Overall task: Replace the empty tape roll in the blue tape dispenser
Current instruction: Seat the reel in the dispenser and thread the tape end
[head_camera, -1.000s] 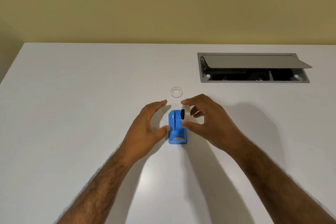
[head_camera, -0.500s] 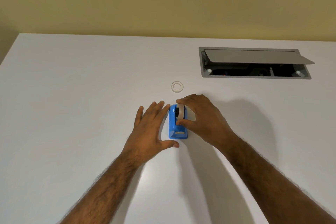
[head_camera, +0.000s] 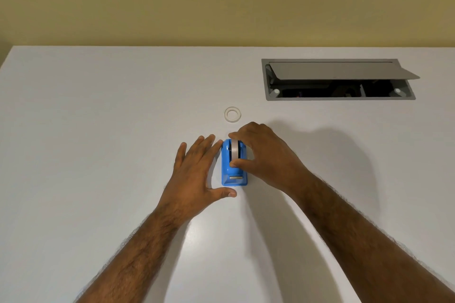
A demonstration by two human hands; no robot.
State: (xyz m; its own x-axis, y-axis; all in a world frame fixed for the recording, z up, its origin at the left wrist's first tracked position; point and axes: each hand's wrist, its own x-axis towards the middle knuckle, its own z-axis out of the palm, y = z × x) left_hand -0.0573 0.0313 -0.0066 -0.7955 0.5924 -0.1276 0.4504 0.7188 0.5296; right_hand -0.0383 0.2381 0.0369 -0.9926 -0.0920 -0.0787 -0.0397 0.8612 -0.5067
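The blue tape dispenser [head_camera: 234, 170] stands on the white table [head_camera: 98, 155], its metal cutter facing me. A clear tape roll [head_camera: 235, 149] sits upright in its slot. My right hand [head_camera: 263, 155] pinches the roll, thumb at the front and fingers over the back. My left hand [head_camera: 197, 174] lies flat against the dispenser's left side, fingers spread and thumb curled under its front edge. The empty roll, a thin whitish ring [head_camera: 232, 114], lies flat on the table just beyond the dispenser.
A recessed grey cable box [head_camera: 339, 80] with its lid propped open sits at the back right of the table. A yellow wall rises behind the table's far edge.
My right hand has carried the tape roll from beside the dispenser down into its slot. My left hand has flattened against the dispenser's left side.
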